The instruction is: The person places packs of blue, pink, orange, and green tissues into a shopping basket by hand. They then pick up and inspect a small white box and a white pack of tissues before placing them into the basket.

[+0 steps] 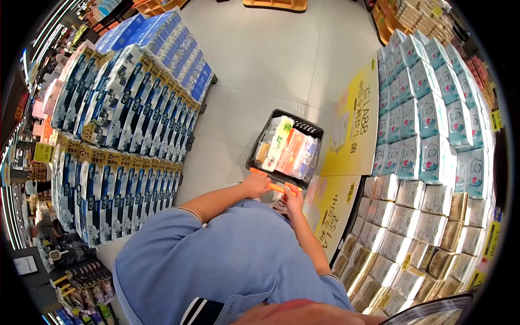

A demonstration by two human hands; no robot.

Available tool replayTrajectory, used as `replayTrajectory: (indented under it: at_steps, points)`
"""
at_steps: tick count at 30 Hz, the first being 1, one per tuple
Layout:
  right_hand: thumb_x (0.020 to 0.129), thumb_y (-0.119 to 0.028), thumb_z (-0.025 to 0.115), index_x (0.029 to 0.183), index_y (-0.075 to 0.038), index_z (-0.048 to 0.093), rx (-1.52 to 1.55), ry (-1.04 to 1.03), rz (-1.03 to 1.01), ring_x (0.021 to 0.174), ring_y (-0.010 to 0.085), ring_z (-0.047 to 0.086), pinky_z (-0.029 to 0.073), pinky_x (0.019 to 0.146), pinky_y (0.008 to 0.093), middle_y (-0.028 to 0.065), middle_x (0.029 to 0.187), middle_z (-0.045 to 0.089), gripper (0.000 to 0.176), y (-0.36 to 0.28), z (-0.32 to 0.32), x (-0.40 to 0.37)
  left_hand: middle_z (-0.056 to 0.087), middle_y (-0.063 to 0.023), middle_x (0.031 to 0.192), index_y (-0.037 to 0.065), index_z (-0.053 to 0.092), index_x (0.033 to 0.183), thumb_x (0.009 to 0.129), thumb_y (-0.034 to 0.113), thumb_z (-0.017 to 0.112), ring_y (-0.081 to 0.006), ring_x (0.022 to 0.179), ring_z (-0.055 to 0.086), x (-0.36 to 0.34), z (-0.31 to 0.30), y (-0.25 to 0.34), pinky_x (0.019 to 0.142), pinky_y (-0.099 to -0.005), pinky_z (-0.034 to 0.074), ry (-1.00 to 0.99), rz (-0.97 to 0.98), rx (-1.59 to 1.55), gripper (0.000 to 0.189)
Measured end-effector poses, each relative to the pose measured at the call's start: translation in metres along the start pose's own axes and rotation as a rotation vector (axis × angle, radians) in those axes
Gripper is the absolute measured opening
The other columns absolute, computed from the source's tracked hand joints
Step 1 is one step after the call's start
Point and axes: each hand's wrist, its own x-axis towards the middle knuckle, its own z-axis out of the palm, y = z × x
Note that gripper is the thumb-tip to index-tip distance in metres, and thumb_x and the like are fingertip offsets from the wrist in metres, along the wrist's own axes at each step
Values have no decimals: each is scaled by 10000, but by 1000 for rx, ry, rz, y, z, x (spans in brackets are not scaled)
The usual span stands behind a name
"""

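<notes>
In front of my body is a black shopping basket (307, 127), low over the floor. An orange handle (276, 187) runs along its near side. My left hand (255, 184) is closed around the left part of this handle. My right hand (293, 199) is closed on its right end, with the thumb on top. Inside the basket lie a white and green package (279, 142), an orange-pink package (292, 150), a bluish clear-wrapped package (309, 157) and a small tan item (262, 151). Their exact kinds are hard to read.
Stacked blue and white multipacks (130, 108) stand close on the left. At right are a yellow sign board (352, 122), teal-white packs (417, 116) and gold-silver packs (401, 233). Grey tiled floor (260, 59) runs ahead to a wooden display base (275, 5).
</notes>
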Motion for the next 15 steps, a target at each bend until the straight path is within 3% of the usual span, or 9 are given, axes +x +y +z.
replayTrajectory:
  at_steps: [3,4,5,7,8,10,11,13,15]
  points:
    - [901,-277,646,1121,-63,502,-646,84,-214,736,209,643,546,634,321,118,899,630,339,-30,-3,19,632,-133,887,72,564,953,867,340,588,-329,852,641,32,-1,0,704,-459,511,-68,-18,68,282]
    - [901,-392,601,1216,-42,507,-939,170,-497,903,325,663,507,832,414,191,1031,654,481,-23,-15,45,634,-126,880,74,560,952,877,319,566,-322,841,642,38,-5,5,701,-459,510,-65,-31,82,257]
    - [898,-429,567,1260,-42,497,-999,146,-381,1063,381,605,450,935,446,226,1132,624,534,-46,-7,39,637,-119,874,75,555,952,888,298,544,-314,830,644,45,-9,7,697,-459,509,-67,-46,90,233]
    - [890,-467,560,1289,-60,499,-1252,198,-164,1140,364,564,417,973,466,217,1209,595,574,-102,30,-1,639,-117,878,78,554,958,894,270,519,-304,832,646,58,-8,2,693,-459,506,-37,-48,81,205]
    - [890,-467,560,1289,-60,499,-1257,207,-170,1140,364,564,417,973,466,217,1209,595,574,-114,39,-10,642,-114,883,80,553,964,900,241,494,-294,835,648,66,-8,-2,689,-458,504,-30,-53,70,183]
    - [841,-459,629,1289,-31,502,-1688,273,-311,1216,373,501,366,1014,515,206,1260,566,633,-132,56,-14,643,-113,886,82,552,966,900,219,478,-287,837,650,84,-15,-10,689,-456,502,-13,-26,94,169]
    - [841,-459,629,1289,-31,502,-1697,278,-305,1216,373,501,366,1014,515,206,1260,566,633,-135,61,-16,644,-112,888,85,550,969,900,197,462,-281,839,652,91,-14,-12,688,-454,500,-7,-9,119,158]
    - [828,-440,639,1359,-42,448,-1927,321,-479,1346,379,350,302,1073,524,209,1421,418,690,-140,72,-12,645,-112,889,84,553,973,896,181,466,-285,849,652,108,-18,-22,697,-453,499,-2,-7,109,151]
    - [828,-430,639,1378,-40,427,-1906,308,-529,1359,387,322,296,1085,512,218,1448,370,706,-137,77,13,626,-122,894,53,540,1007,890,164,476,-299,870,639,117,-31,-33,719,-456,488,-108,7,47,174]
